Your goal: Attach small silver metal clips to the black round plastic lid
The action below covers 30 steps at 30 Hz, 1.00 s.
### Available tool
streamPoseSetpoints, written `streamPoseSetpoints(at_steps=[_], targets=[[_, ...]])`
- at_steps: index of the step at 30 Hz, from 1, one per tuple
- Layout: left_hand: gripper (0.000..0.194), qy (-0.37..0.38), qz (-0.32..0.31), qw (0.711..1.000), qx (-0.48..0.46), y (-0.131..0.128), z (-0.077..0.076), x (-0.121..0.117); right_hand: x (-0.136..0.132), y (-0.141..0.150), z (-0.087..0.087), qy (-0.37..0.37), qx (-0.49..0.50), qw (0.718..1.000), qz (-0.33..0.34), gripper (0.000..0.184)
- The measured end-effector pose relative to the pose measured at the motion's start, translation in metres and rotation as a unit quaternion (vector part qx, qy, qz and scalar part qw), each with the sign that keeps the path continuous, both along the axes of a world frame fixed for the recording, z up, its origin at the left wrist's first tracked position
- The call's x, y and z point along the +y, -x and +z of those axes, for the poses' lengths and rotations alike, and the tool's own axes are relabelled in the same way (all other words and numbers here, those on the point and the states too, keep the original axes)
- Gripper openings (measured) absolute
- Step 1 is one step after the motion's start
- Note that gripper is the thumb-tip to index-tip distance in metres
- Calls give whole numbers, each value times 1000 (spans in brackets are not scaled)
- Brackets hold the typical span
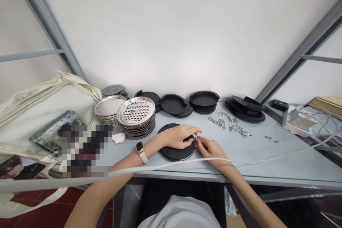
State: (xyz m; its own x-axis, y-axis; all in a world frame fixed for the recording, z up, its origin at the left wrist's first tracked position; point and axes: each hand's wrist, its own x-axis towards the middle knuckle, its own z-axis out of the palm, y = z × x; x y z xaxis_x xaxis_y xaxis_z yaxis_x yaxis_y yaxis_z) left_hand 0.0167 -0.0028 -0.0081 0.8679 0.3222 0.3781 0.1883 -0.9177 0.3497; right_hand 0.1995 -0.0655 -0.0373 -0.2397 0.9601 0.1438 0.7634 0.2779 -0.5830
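A black round plastic plate [177,151] with small slots lies at the front of the grey table. My left hand [179,136] rests across its top and holds it, with the fingers reaching the right edge and the thumb bent near them. At that edge my right hand [210,149] pinches a small shiny metal clip [196,143], mostly hidden by the fingertips. Similar small metal pieces lie loose in several little heaps [240,130] to the right, and a single metal piece [271,139] lies apart from them.
Stacked perforated metal grater discs [136,112] and plain metal discs [109,107] stand at left. Black round trays [204,100] line the wall. A white cable [171,165] hangs across the view. A cream bag [53,96] is at left, a white device [299,121] at right.
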Motion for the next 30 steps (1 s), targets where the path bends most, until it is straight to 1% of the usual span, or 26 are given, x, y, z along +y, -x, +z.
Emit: streamPoseSetpoints(at_steps=[5, 11, 18, 24, 30], targets=[[38, -6, 4, 1000, -3, 1, 3, -2, 2, 0, 0, -1, -12, 1000, 0, 39], [36, -8, 2, 1000, -1, 0, 3, -2, 2, -1, -3, -4, -3, 1000, 7, 38], [39, 21, -5, 1000, -5, 0, 2, -2, 1, -1, -2, -5, 4, 1000, 10, 37], [49, 71, 2, 997, -5, 2, 2, -2, 1, 0, -4, -4, 6, 1000, 6, 36], [53, 96, 0, 995, -12, 1, 2, -1, 0, 0, -4, -5, 16, 1000, -2, 35]])
